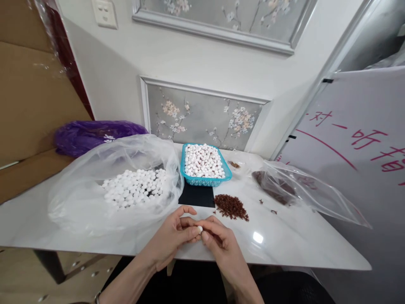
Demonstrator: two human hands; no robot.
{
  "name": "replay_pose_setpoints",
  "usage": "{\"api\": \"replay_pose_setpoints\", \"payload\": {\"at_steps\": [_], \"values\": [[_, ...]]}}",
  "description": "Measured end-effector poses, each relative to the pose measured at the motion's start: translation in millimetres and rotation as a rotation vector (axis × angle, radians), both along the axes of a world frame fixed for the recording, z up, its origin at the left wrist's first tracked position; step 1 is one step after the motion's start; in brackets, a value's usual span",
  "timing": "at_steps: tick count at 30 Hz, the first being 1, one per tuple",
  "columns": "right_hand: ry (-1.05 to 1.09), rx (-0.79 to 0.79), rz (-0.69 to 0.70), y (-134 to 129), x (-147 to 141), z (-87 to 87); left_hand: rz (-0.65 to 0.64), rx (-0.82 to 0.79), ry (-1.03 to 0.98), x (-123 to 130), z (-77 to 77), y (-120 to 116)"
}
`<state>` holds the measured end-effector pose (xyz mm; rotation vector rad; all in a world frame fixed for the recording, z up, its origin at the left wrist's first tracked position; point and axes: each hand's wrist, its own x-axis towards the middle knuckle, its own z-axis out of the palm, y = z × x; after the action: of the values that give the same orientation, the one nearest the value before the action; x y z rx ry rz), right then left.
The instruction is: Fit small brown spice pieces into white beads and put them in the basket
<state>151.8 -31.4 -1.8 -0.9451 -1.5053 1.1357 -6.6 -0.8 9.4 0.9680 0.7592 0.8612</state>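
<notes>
A small white ball (200, 229) sits between the thumb and fingers of my left hand (180, 230), near the table's front edge. My right hand (218, 236) meets it there, thumb and forefinger pinched close against the ball; whatever they grip is hidden. Just beyond my right hand lies a pile of small reddish-brown pieces (231, 207). Left of my hands, a clear plastic bag (79, 207) lies open with many white balls (133, 188) inside. Behind the hands stands a turquoise basket (205, 182), heaped with white balls (204, 160) that show reddish-brown bits among them.
A black flat sheet (196, 195) lies in front of the basket. At the right, a clear bag (329, 198) holds a dark brown mass (275, 188). A purple bag (91, 135) and cardboard (28, 97) stand at the left. The wall and a whiteboard (354, 139) border the table.
</notes>
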Motion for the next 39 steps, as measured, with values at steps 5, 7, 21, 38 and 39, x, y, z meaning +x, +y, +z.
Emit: {"api": "replay_pose_setpoints", "payload": {"at_steps": [5,7,21,38,39], "values": [[-0.004,0.029,-0.016,-0.7,-0.6,-1.5,0.007,0.020,0.025,0.7,0.1,-0.3],[0.001,0.038,-0.017,-0.5,-0.8,-1.6,0.004,0.029,0.032,0.9,-0.6,-0.1],[-0.061,0.080,-0.048,3.8,1.8,-7.7,0.014,0.035,0.028,0.6,-0.4,0.0],[-0.918,0.239,-0.609,34.3,16.8,-24.4,0.106,-0.048,-0.055,-3.6,-6.9,1.4],[-0.915,0.246,-0.610,32.1,16.8,-23.6,0.116,-0.047,-0.053,-3.6,-8.0,1.1]]}}
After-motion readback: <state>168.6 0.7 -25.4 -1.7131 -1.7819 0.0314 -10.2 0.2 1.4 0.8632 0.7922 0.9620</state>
